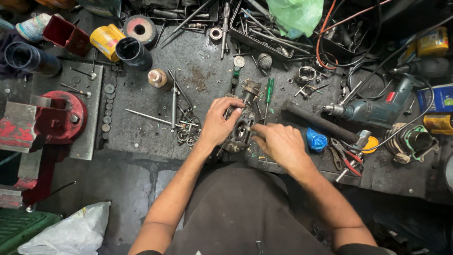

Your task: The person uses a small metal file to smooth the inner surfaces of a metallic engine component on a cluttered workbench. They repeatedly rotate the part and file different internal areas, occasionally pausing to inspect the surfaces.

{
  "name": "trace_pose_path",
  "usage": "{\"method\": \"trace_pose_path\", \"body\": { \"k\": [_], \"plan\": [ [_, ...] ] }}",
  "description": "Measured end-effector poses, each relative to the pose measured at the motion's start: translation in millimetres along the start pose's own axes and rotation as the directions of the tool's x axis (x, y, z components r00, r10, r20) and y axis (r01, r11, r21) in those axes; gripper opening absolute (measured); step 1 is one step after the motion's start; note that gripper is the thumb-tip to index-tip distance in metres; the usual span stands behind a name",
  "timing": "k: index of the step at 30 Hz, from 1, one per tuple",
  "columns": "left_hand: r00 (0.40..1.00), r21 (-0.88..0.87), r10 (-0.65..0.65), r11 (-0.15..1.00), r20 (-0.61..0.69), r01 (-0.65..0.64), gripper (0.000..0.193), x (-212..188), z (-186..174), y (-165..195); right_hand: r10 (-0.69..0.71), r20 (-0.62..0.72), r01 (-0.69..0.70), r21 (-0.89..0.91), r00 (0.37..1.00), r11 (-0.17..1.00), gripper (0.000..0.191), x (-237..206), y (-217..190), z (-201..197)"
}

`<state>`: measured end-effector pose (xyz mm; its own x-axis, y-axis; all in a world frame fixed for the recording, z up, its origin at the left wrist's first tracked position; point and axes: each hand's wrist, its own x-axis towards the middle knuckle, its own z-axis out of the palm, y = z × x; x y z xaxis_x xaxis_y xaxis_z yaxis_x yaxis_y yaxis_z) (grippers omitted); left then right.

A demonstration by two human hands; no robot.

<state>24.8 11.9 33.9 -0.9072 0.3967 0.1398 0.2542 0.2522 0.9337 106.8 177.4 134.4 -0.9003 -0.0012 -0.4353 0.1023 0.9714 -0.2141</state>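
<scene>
The left hand (218,123) grips a greasy metal engine part (241,123) at the middle of the cluttered bench (141,137) while the right hand (278,141) pinches at its open bore, the part seemingly mid-work, with a green screwdriver (268,94) untouched just beside it.

metal part (241,126) half hidden by left hand (218,123), fingertips unseen
</scene>
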Motion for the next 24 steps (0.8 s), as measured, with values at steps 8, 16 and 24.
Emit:
{"method": "trace_pose_path", "body": {
  "k": [8,16,24],
  "plan": [
    [1.000,-0.015,0.001,1.000,0.001,-0.001,0.017,0.6,-0.1,-2.2,-0.018,-0.069,0.007,-0.163,0.997,0.987,0.030,-0.9,16.3,29.3],
    [0.999,-0.002,0.045,0.999,-0.026,-0.046,0.016,1.4,2.2,-6.7,0.038,-0.251,0.005,0.170,0.967,0.985,0.034,3.0,54.6,22.9],
    [1.000,0.007,0.026,1.000,0.010,-0.026,0.014,0.7,-0.5,-2.8,-0.206,-0.214,0.278,0.395,0.955,0.876,0.032,21.0,60.4,29.5]
  ]
}}
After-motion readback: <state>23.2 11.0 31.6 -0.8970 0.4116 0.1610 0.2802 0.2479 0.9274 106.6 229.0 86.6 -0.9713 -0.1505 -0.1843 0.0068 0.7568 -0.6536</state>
